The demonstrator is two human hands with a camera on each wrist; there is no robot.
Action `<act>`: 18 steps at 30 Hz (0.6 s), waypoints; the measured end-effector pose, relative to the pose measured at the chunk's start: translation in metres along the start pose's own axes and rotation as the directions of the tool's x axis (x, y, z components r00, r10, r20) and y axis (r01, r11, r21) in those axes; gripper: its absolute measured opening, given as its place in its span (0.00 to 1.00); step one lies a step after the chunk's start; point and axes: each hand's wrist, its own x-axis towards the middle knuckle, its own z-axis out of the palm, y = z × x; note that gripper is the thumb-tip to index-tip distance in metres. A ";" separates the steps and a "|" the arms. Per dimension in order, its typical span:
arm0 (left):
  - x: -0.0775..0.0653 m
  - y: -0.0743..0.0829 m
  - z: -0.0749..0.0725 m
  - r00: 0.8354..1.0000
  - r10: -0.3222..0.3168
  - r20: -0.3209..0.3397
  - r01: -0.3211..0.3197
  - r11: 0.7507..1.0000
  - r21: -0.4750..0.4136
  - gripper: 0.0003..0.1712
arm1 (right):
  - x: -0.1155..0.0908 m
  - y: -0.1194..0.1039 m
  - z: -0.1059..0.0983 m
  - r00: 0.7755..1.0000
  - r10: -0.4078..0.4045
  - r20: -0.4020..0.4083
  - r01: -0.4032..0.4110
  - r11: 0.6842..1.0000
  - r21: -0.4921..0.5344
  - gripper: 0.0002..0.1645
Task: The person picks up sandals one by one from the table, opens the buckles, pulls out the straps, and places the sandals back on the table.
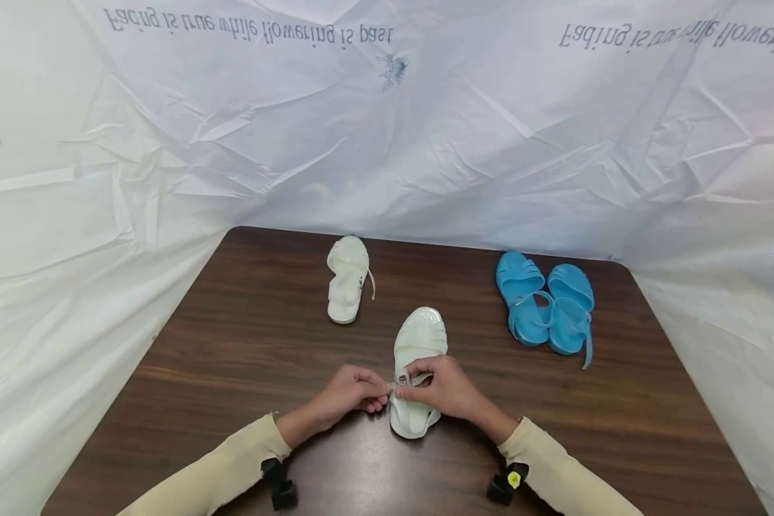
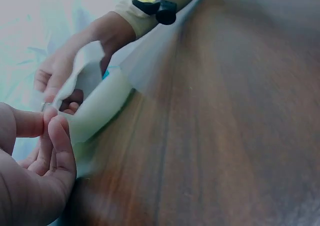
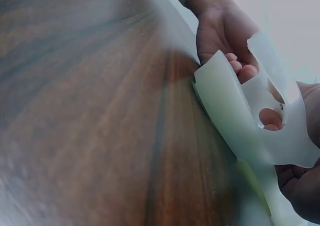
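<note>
At the near side of the dark brown wood-grain table (image 1: 232, 344), as I see it from where I stand: two cream sleeves (image 1: 200, 462), each with a small black device (image 1: 284, 494) at the wrist.

Next, one left hand (image 1: 351, 393), thumb and fingertips pinching the thin strap end beside a small metal buckle (image 1: 403, 379). One right hand (image 1: 448, 387), thumb and fingers clamped on the strap at that buckle.

Between them, one glossy white plastic sandal (image 1: 421, 333), sole down on the table, toe pointing away from the person.

Farther, to the right, one pair of bright blue plastic sandals (image 1: 519, 272), side by side, the outer one's strap hanging loose.

Near the far edge, left of centre, one matching white sandal (image 1: 345, 283), strap loose.

Behind all, one creased white sheet (image 1: 335, 143), printed with inverted lettering.
</note>
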 end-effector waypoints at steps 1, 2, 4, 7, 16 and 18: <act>0.000 0.000 0.000 1.000 -0.001 -0.007 0.000 1.000 -0.011 0.10 | 0.000 0.000 0.000 1.000 -0.004 -0.002 0.004 1.000 -0.003 0.16; 0.001 0.000 0.000 1.000 -0.001 -0.012 0.001 1.000 -0.019 0.10 | 0.000 0.000 0.000 1.000 -0.006 -0.006 0.006 1.000 -0.003 0.16; 0.002 0.001 0.000 1.000 -0.007 -0.010 0.007 0.999 -0.035 0.10 | 0.000 0.000 0.001 1.000 -0.005 -0.014 0.005 1.000 -0.009 0.16; 0.003 0.001 0.000 1.000 -0.023 0.015 0.024 0.998 -0.055 0.10 | -0.001 -0.001 0.001 0.999 0.000 -0.035 0.000 1.000 -0.006 0.17; 0.006 0.003 -0.002 0.993 -0.040 0.110 0.054 0.991 -0.120 0.08 | -0.001 0.001 0.003 0.999 -0.035 -0.022 0.035 0.999 0.001 0.14; 0.006 0.006 -0.002 0.992 -0.026 0.124 0.038 0.995 -0.096 0.09 | -0.001 0.003 0.003 0.999 -0.037 -0.023 0.037 0.999 0.011 0.13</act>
